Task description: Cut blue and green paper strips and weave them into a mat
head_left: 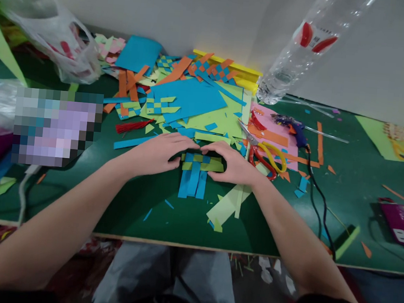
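A small woven mat of blue and green paper strips (196,170) lies on the green table (140,207) right in front of me. My left hand (159,153) presses on its left edge with curled fingers. My right hand (231,163) presses on its right edge, fingers curled too. The fingertips of both hands nearly meet above the weave. The blue strip ends hang loose toward me below the hands.
A heap of cut blue, green and orange paper (188,101) lies behind the hands. Red and yellow scissors (267,155) sit right of my right hand, a glue gun (296,129) with a black cord beyond. A clear plastic bottle (299,47) leans at the wall; plastic bag (53,34) far left.
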{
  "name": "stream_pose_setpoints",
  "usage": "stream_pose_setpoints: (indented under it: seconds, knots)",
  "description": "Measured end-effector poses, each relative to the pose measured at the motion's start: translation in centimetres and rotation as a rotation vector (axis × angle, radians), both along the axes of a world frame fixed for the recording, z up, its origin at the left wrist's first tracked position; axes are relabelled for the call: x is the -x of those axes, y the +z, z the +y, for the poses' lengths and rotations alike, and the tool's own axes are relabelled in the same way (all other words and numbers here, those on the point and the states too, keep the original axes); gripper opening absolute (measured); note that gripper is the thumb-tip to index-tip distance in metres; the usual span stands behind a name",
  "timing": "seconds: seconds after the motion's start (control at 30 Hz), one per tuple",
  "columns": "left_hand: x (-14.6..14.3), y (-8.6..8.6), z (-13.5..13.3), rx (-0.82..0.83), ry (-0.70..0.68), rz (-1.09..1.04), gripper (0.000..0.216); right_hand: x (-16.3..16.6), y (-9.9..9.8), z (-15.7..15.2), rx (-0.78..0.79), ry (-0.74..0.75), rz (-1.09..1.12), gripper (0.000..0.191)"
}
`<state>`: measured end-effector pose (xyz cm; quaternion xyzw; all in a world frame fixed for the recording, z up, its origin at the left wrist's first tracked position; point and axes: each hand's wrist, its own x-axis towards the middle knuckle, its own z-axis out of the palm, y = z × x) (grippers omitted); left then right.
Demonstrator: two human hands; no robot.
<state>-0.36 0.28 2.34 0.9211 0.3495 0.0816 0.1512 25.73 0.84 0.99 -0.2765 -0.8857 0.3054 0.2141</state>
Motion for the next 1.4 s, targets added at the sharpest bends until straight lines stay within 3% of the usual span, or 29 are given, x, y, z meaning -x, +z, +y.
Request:
stream_pose_setpoints:
  seconds: [0.23, 0.4, 0.53, 0.83, 1.03, 1.4]
  knots:
    - [0.3, 0.0, -0.1, 0.026, 0.021, -0.042, 0.057, -0.1, -0.2, 0.0, 0.064, -0.018, 0.018, 0.054]
    - [0.1, 0.0, 0.0, 0.012, -0.005, -0.068, 0.047, -0.4, 0.0, 0.2, 0.099, -0.028, 0.029, 0.055]
    - [-0.1, 0.0, -0.1, -0.042, -0.006, -0.106, 0.037, -0.5, -0.2, 0.4, 0.1, -0.07, 0.044, 0.041]
    - [-0.1, -0.2, 0.0, -0.038, -0.069, -0.065, 0.048, 0.9, -1.7, 0.0, -0.079, -0.174, 0.007, 0.04]
    - [0.0, -0.4, 0.2, -0.057, -0.076, -0.053, 0.044, 1.3, -1.9, -0.3, -0.238, -0.154, -0.098, 0.04]
    - [-0.5, -0.6, 0.1, -0.079, -0.003, -0.078, 0.036, 1.4, -1.9, -0.3, -0.259, -0.161, -0.11, 0.041]
